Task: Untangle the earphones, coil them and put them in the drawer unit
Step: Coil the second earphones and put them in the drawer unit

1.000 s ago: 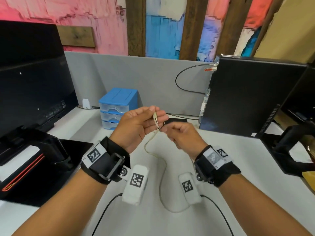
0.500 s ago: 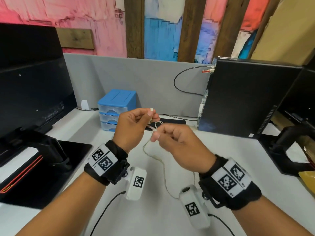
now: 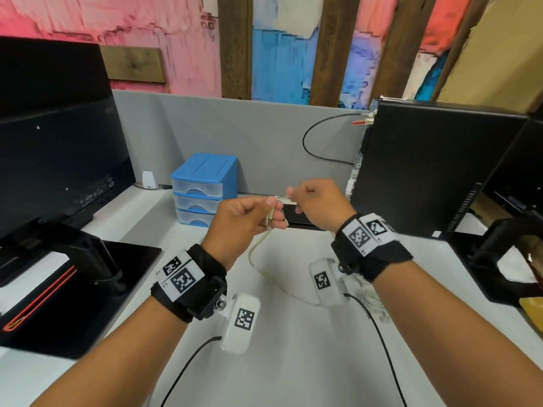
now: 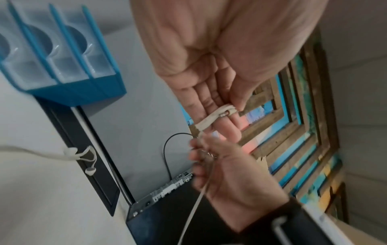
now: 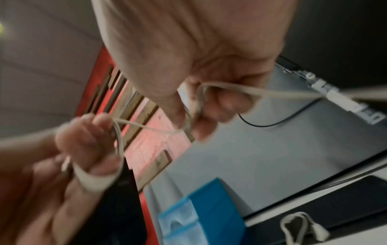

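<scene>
Earphones point(image 3: 271, 218): thin cream rubbery cord, looped round left hand point(image 3: 238, 223) fingers point(image 4: 211, 99).

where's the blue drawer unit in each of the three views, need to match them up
Head: the blue drawer unit stands left of centre against the grey partition, beyond the left hand.
Left wrist: top left corner, turned sideways.
Right wrist: bottom centre, only partly in frame.
Shared landmark: the black computer tower, at the bottom centre of the left wrist view and at the upper right of the right wrist view.

White desk point(image 3: 293, 362); drawer unit point(image 3: 202, 189); monitor point(image 3: 53, 148).
</scene>
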Tool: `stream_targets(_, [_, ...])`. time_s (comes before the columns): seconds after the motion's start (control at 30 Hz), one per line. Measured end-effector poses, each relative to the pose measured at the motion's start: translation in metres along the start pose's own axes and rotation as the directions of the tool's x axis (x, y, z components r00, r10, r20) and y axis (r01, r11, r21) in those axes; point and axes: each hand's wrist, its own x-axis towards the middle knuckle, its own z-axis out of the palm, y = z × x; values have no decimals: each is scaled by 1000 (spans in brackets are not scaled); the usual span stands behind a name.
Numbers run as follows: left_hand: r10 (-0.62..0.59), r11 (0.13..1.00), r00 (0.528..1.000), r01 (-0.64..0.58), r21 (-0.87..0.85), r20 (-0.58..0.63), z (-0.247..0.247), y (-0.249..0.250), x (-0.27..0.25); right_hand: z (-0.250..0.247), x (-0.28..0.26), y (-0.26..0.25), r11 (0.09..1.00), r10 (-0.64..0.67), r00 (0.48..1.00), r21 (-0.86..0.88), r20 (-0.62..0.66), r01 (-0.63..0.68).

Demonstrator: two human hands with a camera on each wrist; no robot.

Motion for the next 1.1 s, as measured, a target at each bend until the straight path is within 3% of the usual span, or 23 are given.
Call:
stream_targets(0.07, [-63, 997, 998, 62, -42, -23, -3, 2, 1, 7, -7, 8, 987, 28, 998, -157, 51, -20])
stream_targets(0.13, [-104, 994, 994, 102, -34, -44, -5, 3, 1, 9, -18, 6, 982, -81, 997, -172, 16, 82])
stream_targets(0.23, [-140, 990, 988, 138, -27, -61, -5, 4, 1, 12, -34, -4, 962, -273, 961, -1, 37, 273])
stream_targets(0.33, [-153, 988, 988, 151, -40, -30, -3, 6, -1, 21, -40, -7, 934, -331, 940, 170, 84, 314])
stream_targets(0.47, [-158, 979, 987, 158, -127, 13, -2, 16, -3, 29, -43, -7, 895, -266, 964, 373, 5, 245])
stream_targets(0.6, [-197, 941, 980, 198, -275, 32, -5, 23, 0, 33, -49, -11, 790, -129, 991, 601, -32, 122])
stream_targets(0.73, [-223, 893, 975, 210, -398, 14, -10, 24, 3, 31, -52, -12, 751, -43, 997, 656, -60, 72])
stream_targets(0.97, [-127, 878, 990, 83, -471, -63, -13, 15, 6, 44, -79, -5, 877, -35, 986, 478, 162, -48])
stream_targets(1.03, [-85, 903, 990, 31, -428, -109, -17, 12, 8, 39, -86, -9, 866, -23, 973, 491, 230, -96])
stream_targets(1.1, [-3, 962, 988, -39, -272, -153, -18, 10, 8, 29, -92, -15, 842, -15, 959, 520, 283, -140])
